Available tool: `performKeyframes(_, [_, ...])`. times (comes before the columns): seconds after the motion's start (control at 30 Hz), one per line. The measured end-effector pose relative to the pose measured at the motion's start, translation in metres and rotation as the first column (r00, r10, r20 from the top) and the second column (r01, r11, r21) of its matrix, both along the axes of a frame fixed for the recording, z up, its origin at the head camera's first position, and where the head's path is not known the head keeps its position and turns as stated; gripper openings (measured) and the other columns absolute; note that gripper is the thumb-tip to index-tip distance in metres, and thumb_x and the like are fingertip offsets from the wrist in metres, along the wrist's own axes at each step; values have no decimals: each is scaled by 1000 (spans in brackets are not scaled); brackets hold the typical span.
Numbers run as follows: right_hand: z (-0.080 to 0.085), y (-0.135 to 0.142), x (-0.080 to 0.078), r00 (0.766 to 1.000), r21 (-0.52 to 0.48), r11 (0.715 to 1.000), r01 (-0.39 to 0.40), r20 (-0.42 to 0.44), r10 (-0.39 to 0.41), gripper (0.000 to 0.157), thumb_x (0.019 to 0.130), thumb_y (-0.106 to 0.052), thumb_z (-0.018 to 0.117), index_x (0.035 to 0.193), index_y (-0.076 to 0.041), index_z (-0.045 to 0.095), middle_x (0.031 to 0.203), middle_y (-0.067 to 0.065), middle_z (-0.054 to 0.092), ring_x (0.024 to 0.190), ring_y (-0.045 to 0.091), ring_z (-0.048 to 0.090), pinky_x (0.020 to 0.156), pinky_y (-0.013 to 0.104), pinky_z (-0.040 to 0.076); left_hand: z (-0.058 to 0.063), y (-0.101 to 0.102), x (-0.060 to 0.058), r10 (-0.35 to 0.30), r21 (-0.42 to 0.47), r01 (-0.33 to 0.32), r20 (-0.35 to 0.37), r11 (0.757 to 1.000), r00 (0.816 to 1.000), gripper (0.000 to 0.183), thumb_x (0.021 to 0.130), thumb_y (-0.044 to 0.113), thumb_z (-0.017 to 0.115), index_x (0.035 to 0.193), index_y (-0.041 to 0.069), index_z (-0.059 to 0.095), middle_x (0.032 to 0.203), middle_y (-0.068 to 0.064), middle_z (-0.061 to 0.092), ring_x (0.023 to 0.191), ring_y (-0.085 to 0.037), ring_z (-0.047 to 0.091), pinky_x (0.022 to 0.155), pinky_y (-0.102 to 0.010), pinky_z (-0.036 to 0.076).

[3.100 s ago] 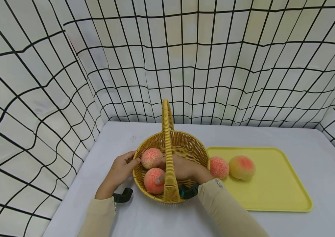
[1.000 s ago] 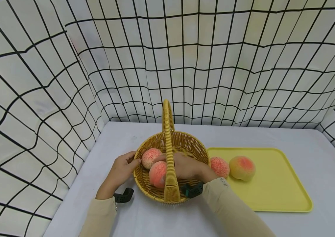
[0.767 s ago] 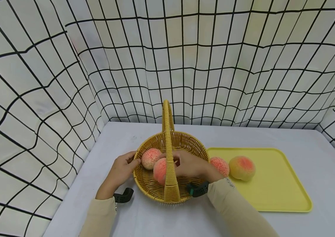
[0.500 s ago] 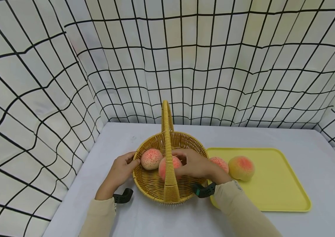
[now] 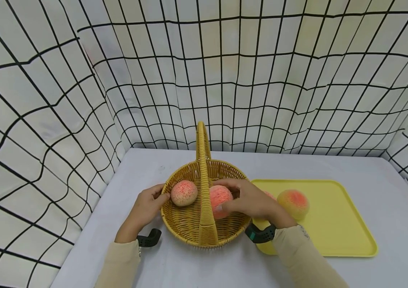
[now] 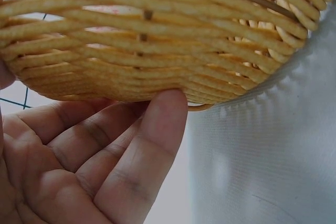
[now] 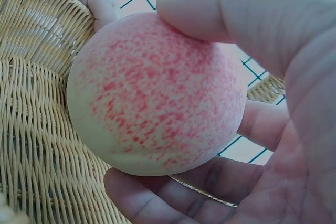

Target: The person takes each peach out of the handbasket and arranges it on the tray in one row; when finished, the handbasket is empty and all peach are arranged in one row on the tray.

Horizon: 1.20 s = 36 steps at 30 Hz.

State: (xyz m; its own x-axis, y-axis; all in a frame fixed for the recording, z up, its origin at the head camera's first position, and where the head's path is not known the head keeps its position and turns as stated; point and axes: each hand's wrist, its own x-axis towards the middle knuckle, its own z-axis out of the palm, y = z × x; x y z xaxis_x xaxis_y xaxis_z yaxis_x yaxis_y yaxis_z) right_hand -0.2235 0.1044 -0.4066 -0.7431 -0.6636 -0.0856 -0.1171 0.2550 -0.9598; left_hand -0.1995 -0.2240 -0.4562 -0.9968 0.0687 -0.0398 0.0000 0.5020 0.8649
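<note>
A round wicker basket (image 5: 185, 230) with a tall arched handle stands on the table. My left hand (image 5: 147, 208) holds its left rim; in the left wrist view, the fingers (image 6: 157, 135) lie against the woven wall. My right hand (image 5: 248, 200) grips a pink speckled peach (image 5: 220, 199) inside the basket, just right of the handle, which overlaps its left edge. The right wrist view shows this peach (image 7: 157, 93) large, between thumb and fingers. Another peach (image 5: 183, 193) sits in the left of the basket.
Right of the basket lies a yellow tray (image 5: 337, 232). On it are a yellow-red peach (image 5: 293, 204) and a pink peach (image 5: 270, 195), mostly hidden behind my right hand. A black grid net (image 5: 247, 84) over white cloth encloses the back and sides.
My right hand has drawn the gripped peach from the basket's left front, past the handle, to its right side. The left hand stays at the rim.
</note>
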Motion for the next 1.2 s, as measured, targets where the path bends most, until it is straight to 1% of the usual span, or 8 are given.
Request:
performKeyframes(0.1, [2, 4, 1, 1000, 7, 1000, 13, -15, -13, 60, 91, -18, 77, 148, -20, 58, 131, 3, 67, 112, 24, 67, 90, 39, 57, 0, 0, 0, -3, 7, 3, -2, 1000, 1000, 44, 107, 19, 55, 147, 0, 57, 137, -18, 67, 120, -28, 67, 94, -36, 56])
performKeyframes(0.2, [4, 9, 2, 998, 25, 999, 47, -33, -46, 62, 90, -19, 77, 149, -18, 57, 129, 3, 68, 112, 23, 66, 91, 38, 56, 0, 0, 0, -6, 11, 6, -2, 1000, 1000, 44, 107, 19, 55, 146, 0, 57, 136, -17, 67, 120, -28, 67, 94, -34, 56])
performKeyframes(0.4, [10, 17, 6, 995, 13, 995, 99, -5, -98, 63, 88, -19, 79, 147, -22, 58, 130, 5, 67, 115, 25, 64, 94, 40, 55, 0, 1, 0, -5, 14, 5, 0, 1000, 1000, 44, 107, 19, 55, 147, 0, 57, 136, -18, 67, 120, -28, 67, 94, -34, 56])
performKeyframes(0.57, [13, 24, 8, 991, -6, 991, 131, -13, -131, 61, 88, -21, 80, 145, -25, 60, 129, 6, 68, 114, 26, 65, 94, 41, 55, 0, 1, 0, -4, 10, 4, 0, 1000, 1000, 44, 107, 20, 55, 147, 0, 57, 136, -18, 67, 120, -28, 67, 93, -34, 56])
performKeyframes(0.73, [16, 33, 10, 985, -14, 986, 166, -37, -166, 62, 88, -19, 79, 147, -24, 59, 128, 6, 69, 113, 26, 66, 94, 42, 54, 1, 1, 0, -2, 8, 1, 7, 1000, 1000, 45, 107, 20, 55, 148, 0, 56, 138, -19, 65, 123, -29, 66, 94, -35, 56])
performKeyframes(0.9, [17, 41, 13, 982, -26, 983, 183, -49, -184, 60, 90, -18, 76, 147, -24, 58, 128, 8, 69, 111, 29, 65, 92, 44, 55, 3, 1, 1, 3, 7, -3, 11, 1000, 1000, 45, 107, 20, 55, 147, 0, 56, 138, -19, 65, 123, -29, 65, 94, -36, 56])
performKeyframes(1.1, [16, 51, 15, 977, -27, 978, 205, -52, -206, 63, 91, -19, 76, 151, -19, 55, 129, 10, 68, 112, 30, 64, 90, 44, 56, 3, 2, 1, 8, -11, -8, 9, 1000, 1000, 45, 107, 20, 55, 147, 0, 56, 138, -19, 66, 122, -28, 66, 94, -36, 56])
performKeyframes(1.2, [16, 57, 15, 973, -30, 975, 219, -65, -221, 63, 91, -19, 77, 150, -18, 56, 129, 10, 68, 112, 31, 65, 90, 44, 56, 3, 2, 0, 9, -17, -9, 6, 1000, 1000, 45, 107, 20, 54, 147, -1, 56, 138, -19, 66, 122, -29, 66, 95, -37, 56])
